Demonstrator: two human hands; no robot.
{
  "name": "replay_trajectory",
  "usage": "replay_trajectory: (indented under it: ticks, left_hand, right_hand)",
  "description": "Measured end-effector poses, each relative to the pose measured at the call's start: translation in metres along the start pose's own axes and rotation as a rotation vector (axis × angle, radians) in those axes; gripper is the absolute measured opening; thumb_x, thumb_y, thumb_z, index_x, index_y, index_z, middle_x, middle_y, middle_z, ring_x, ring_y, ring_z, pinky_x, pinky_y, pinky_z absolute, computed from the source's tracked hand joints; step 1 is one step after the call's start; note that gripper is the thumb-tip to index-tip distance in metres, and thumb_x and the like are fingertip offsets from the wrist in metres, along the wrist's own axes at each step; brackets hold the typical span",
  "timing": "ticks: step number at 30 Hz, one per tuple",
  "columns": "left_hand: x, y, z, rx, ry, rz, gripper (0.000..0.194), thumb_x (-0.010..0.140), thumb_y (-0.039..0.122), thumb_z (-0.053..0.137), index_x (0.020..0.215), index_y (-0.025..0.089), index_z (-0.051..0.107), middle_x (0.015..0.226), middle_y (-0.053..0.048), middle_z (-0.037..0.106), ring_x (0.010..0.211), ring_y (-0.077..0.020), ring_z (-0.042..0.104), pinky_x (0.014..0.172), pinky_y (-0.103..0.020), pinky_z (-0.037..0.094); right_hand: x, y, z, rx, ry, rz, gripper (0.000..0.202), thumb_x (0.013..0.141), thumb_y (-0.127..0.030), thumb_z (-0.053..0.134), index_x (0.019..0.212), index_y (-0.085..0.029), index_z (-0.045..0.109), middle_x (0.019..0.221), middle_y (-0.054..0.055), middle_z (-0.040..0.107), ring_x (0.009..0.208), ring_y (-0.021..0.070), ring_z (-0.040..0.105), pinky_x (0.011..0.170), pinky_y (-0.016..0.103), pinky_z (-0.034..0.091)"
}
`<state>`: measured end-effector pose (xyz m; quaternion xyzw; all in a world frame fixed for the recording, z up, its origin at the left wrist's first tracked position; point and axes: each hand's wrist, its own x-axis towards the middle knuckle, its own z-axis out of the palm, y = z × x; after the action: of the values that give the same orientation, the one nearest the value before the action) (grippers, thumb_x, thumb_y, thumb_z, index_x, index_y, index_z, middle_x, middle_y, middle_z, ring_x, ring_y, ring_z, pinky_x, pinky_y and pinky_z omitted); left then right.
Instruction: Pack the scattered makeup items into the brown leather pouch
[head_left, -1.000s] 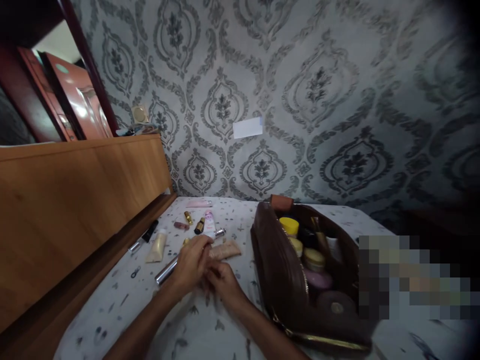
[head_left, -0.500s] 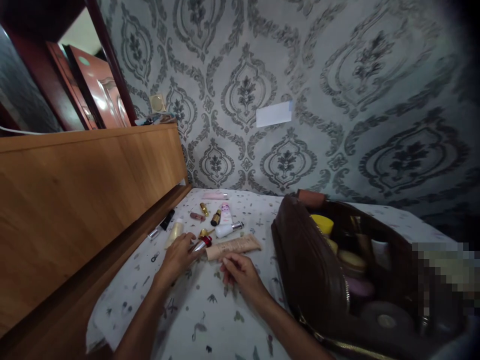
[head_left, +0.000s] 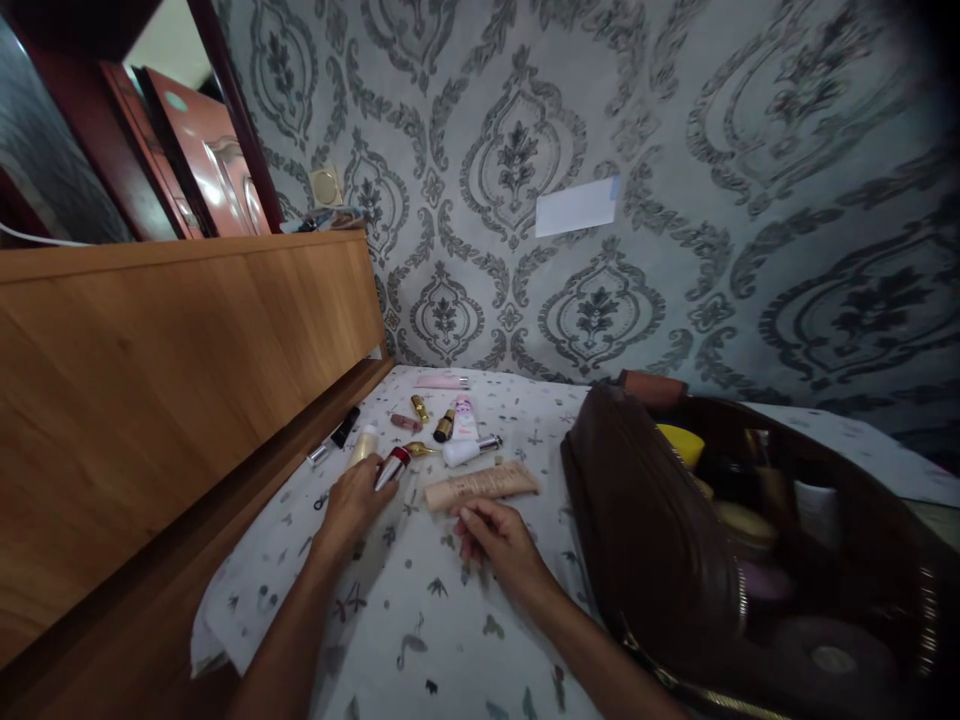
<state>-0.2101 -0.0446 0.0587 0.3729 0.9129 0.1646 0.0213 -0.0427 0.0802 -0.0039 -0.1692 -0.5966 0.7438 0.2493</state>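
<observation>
My left hand (head_left: 351,508) is closed round a silver cosmetic tube with a red cap (head_left: 394,466), its capped end pointing up and away. Just beyond that hand lies a pale yellow bottle (head_left: 364,443), partly hidden by the fingers. My right hand (head_left: 499,545) hovers low over the cloth with its fingers curled in and the thumb against them; I see nothing in it. A beige squeeze tube (head_left: 484,485) lies right beyond its knuckles. Farther back lie a white bottle with a silver cap (head_left: 471,451) and a gold item (head_left: 421,449).
Toward the wall lie a pink-and-white tube (head_left: 465,418), a black-and-gold bottle (head_left: 444,426) and other small cosmetics. A large open brown bag (head_left: 645,530) full of containers stands at the right. A wooden panel (head_left: 187,370) borders the left side.
My left hand has lifted the red-capped tube and tipped it more upright. My right hand stays curled near the beige tube. The view has shifted slightly.
</observation>
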Motion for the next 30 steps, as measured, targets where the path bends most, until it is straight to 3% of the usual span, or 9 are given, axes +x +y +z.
replay_trajectory:
  ticks: [7,12,18,30]
  left_hand:
    - [-0.002,0.003,0.002,0.132,0.078,-0.014,0.035,0.089,0.032,0.05,0.121,0.018,0.053,0.119,-0.013,0.06,0.1,-0.0252,0.062,0.074,-0.031,0.044]
    - [-0.003,0.007,0.007,0.24,0.114,0.011,0.029,0.091,0.03,0.049,0.116,0.016,0.055,0.117,-0.013,0.059,0.104,-0.027,0.059,0.079,-0.034,0.045]
    - [-0.008,0.008,0.006,0.329,0.227,0.113,0.025,0.093,0.027,0.045,0.111,0.017,0.059,0.112,-0.013,0.06,0.101,-0.0263,0.056,0.083,-0.037,0.045]
    - [-0.003,0.002,0.021,0.366,0.293,0.31,0.038,0.095,0.032,0.035,0.114,0.015,0.062,0.116,-0.014,0.061,0.102,-0.0305,0.056,0.083,-0.041,0.045]
  right_hand:
    - [0.0,0.001,0.0,-0.019,-0.003,-0.012,0.054,0.065,-0.066,0.07,0.076,-0.014,0.065,0.064,0.001,0.06,0.044,0.0096,0.052,0.04,0.022,0.035]
    - [0.0,0.002,-0.001,-0.025,-0.008,-0.019,0.052,0.067,-0.064,0.069,0.078,-0.014,0.064,0.064,0.001,0.06,0.046,0.01,0.053,0.041,0.022,0.035]
    - [-0.004,0.002,0.002,-0.044,-0.01,-0.035,0.043,0.073,-0.058,0.065,0.074,-0.015,0.059,0.06,-0.002,0.058,0.044,0.0081,0.05,0.043,0.02,0.034]
    - [-0.005,0.005,0.005,-0.016,-0.006,-0.054,0.036,0.074,-0.051,0.061,0.067,-0.015,0.055,0.057,-0.005,0.055,0.04,0.0056,0.05,0.037,0.016,0.031]
